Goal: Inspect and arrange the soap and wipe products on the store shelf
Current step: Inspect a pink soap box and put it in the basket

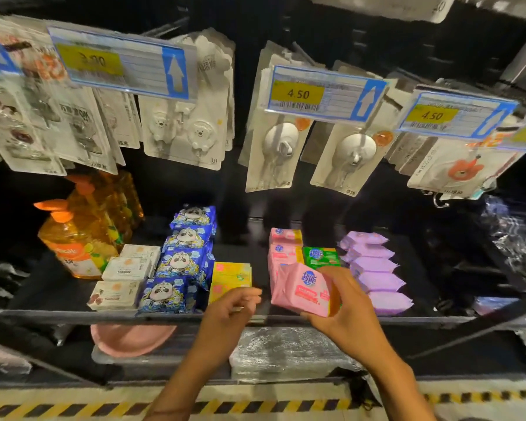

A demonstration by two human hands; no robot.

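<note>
My right hand [343, 311] grips a pink soap pack [301, 288] tilted above the front of the dark shelf [58, 314]. More pink soap packs [283, 247] are stacked behind it, with a green soap pack [321, 256] to their right. My left hand [228, 314] hovers at the shelf edge with fingers loosely curled and nothing in it, just below the yellow soap packs [230, 276]. Left of those lie blue panda wipe packs [182, 259] in a row and white soap boxes [125, 278]. Purple wipe packs [374, 271] line the right.
Orange pump bottles [79, 238] stand at the shelf's left. Hook packages [189, 129] and price tags [322, 94] hang overhead. A pink dish [128, 338] and wrapped bundles [286, 350] sit on the lower shelf. Striped tape [73, 410] marks the floor.
</note>
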